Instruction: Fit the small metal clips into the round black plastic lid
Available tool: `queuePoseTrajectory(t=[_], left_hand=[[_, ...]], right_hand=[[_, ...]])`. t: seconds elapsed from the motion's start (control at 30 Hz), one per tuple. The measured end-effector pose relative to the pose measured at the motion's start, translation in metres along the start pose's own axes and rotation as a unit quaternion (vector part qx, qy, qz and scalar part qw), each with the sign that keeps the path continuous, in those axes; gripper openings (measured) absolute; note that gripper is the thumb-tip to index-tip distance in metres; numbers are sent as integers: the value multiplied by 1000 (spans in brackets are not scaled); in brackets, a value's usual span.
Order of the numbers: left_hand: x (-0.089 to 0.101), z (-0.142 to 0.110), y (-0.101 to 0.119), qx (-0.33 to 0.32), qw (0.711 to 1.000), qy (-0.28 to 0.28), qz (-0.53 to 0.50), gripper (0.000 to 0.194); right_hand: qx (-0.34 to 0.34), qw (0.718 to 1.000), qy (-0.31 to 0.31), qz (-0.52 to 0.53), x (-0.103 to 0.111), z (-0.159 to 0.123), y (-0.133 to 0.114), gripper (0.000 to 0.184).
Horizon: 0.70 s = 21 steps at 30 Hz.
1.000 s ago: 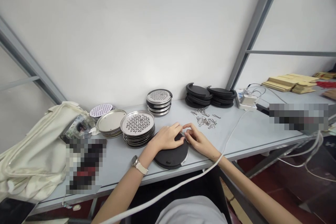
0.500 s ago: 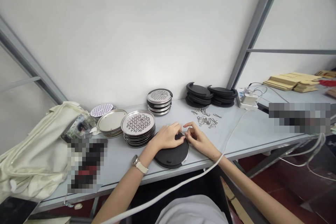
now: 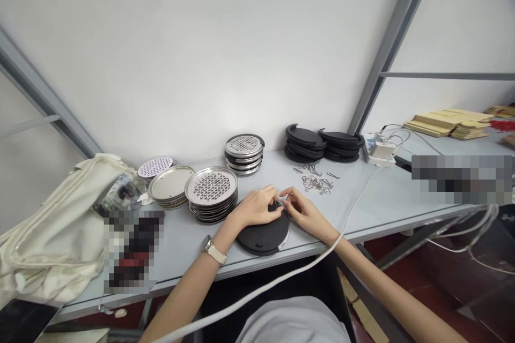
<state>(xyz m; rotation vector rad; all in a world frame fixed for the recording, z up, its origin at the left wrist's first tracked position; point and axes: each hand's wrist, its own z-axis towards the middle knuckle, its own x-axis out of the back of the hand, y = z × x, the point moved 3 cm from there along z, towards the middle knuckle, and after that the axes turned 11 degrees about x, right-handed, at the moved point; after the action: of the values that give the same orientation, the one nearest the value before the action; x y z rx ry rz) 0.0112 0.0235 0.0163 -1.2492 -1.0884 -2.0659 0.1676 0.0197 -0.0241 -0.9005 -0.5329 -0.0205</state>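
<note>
A round black disc with a metal rim [image 3: 263, 235] lies flat near the table's front edge. My left hand [image 3: 257, 206] rests on its far edge with the fingers curled down on it. My right hand [image 3: 303, 210] meets it there, thumb and forefinger pinched on a small metal clip that I can barely make out at the disc's rim. A loose pile of small metal clips [image 3: 316, 178] lies just behind my right hand.
Stacks of perforated metal plates [image 3: 211, 195], plain metal plates [image 3: 170, 186], assembled discs [image 3: 243, 154] and black covers [image 3: 322, 145] stand along the back. A cream bag [image 3: 52, 228] sits at left, a power strip [image 3: 380, 151] and a white cable [image 3: 354, 209] at right.
Both hands stay on the disc's far edge with only small finger shifts. The view has tilted slightly.
</note>
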Motion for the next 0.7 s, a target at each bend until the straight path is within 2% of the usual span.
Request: queuePoseTrajectory(t=[0.23,0.7], left_hand=[[1,-1,2,-1,1000,0,-1,15],[1,0,2,0,1000,1,-22,16]], right_hand=[[7,1000,-14,-13,-1,0,-2,12],[2,999,-27,-16,0,0,-5,17]])
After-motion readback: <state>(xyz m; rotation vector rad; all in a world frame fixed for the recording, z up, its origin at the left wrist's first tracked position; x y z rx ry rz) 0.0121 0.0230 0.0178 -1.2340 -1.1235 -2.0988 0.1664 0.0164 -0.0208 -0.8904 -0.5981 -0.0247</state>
